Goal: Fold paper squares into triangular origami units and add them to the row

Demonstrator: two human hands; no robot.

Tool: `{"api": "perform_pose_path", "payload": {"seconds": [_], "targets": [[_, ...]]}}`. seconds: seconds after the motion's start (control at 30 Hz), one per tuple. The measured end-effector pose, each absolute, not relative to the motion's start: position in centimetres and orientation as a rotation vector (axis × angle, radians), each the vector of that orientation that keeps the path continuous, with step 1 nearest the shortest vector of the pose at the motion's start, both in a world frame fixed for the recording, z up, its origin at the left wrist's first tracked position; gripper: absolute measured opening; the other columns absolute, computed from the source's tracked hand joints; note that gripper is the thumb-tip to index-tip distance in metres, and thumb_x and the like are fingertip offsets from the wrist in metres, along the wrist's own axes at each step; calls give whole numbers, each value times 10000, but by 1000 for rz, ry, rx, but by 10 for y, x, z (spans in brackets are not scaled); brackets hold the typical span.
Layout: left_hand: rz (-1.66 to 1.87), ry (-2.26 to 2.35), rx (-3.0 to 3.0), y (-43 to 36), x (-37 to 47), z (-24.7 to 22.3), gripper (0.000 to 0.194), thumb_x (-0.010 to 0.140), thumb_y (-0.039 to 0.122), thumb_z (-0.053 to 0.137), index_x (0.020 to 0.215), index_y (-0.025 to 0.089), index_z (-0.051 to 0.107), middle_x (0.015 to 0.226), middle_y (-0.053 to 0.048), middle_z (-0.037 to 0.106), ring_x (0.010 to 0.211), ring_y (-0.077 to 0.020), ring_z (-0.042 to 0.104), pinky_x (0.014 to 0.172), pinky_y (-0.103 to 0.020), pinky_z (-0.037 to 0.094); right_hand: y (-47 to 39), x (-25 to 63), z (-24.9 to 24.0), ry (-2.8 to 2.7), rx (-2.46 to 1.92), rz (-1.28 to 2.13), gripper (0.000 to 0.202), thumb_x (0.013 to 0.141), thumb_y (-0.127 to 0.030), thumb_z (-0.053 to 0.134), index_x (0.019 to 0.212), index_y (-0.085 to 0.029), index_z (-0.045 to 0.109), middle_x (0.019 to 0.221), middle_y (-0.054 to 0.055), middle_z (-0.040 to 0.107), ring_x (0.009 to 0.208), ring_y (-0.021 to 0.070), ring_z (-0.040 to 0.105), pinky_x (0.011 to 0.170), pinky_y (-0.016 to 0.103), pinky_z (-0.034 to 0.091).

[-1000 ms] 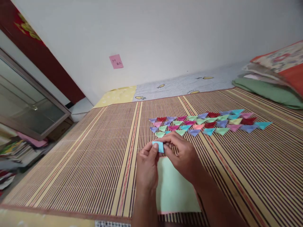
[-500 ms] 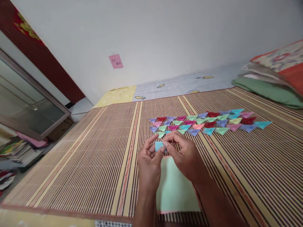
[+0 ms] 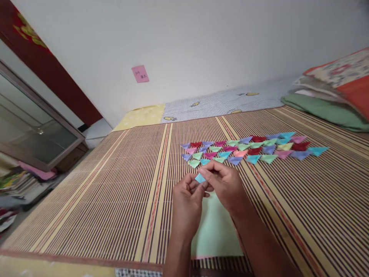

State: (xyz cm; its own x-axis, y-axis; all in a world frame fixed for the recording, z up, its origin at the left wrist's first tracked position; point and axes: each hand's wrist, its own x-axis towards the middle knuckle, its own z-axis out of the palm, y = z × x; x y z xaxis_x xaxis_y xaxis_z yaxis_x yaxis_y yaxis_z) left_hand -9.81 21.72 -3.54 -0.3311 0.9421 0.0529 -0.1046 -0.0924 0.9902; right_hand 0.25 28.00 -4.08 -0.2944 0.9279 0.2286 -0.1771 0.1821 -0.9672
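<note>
A small light blue piece of paper (image 3: 200, 178) is pinched between my two hands. My left hand (image 3: 188, 198) has its thumb and fingers closed on the lower part. From the right, my right hand (image 3: 226, 184) grips the paper's upper edge between thumb and forefinger. Fingers cover much of it, so its folds are hard to make out. Beneath my hands lies a pale green sheet (image 3: 217, 231) with a pinkish edge showing. Just beyond them, several rows of small folded paper triangles (image 3: 235, 160) in many colours rest on the striped mat (image 3: 115, 192).
A stack of folded cloth and a patterned cushion (image 3: 340, 73) sits at the far right. A pink note (image 3: 140, 74) is stuck on the white wall (image 3: 201, 42). To the left stand a glass-panelled cabinet (image 3: 25, 119) and a pile of books (image 3: 21, 184).
Both hands have shifted slightly, the left one towards the right. The blue paper has turned to a slant, and less of it shows between the fingers.
</note>
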Motion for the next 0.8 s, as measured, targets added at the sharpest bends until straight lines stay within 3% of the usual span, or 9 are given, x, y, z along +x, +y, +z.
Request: {"api": "perform_pose_path", "payload": {"seconds": [0.4, 0.6, 0.8], "targets": [[1481, 1307, 1007, 218, -102, -33, 249, 899, 380, 683, 797, 156, 645, 745, -93, 784, 650, -204, 742, 564, -268, 545, 287, 4, -50, -1261, -675, 1681, 250, 829, -382, 750, 721, -190, 631, 537, -72, 468, 429, 76, 389, 378, 204, 359], [1379, 1191, 1012, 217, -110, -39, 447, 938, 548, 593, 755, 145, 655, 661, -129, 771, 613, -221, 735, 508, -260, 477, 291, 0, -55, -1395, -754, 1497, 279, 833, -373, 694, 645, -192, 593, 518, -52, 503, 460, 98, 435, 436, 230, 360], [1344, 1124, 1005, 217, -111, -38, 428, 955, 523, 574, 778, 141, 651, 627, -129, 761, 606, -206, 725, 503, -240, 414, 290, 0, -52, -1467, -805, 1388, 259, 847, -345, 676, 661, -189, 587, 558, -50, 519, 513, 107, 476, 493, 237, 379]]}}
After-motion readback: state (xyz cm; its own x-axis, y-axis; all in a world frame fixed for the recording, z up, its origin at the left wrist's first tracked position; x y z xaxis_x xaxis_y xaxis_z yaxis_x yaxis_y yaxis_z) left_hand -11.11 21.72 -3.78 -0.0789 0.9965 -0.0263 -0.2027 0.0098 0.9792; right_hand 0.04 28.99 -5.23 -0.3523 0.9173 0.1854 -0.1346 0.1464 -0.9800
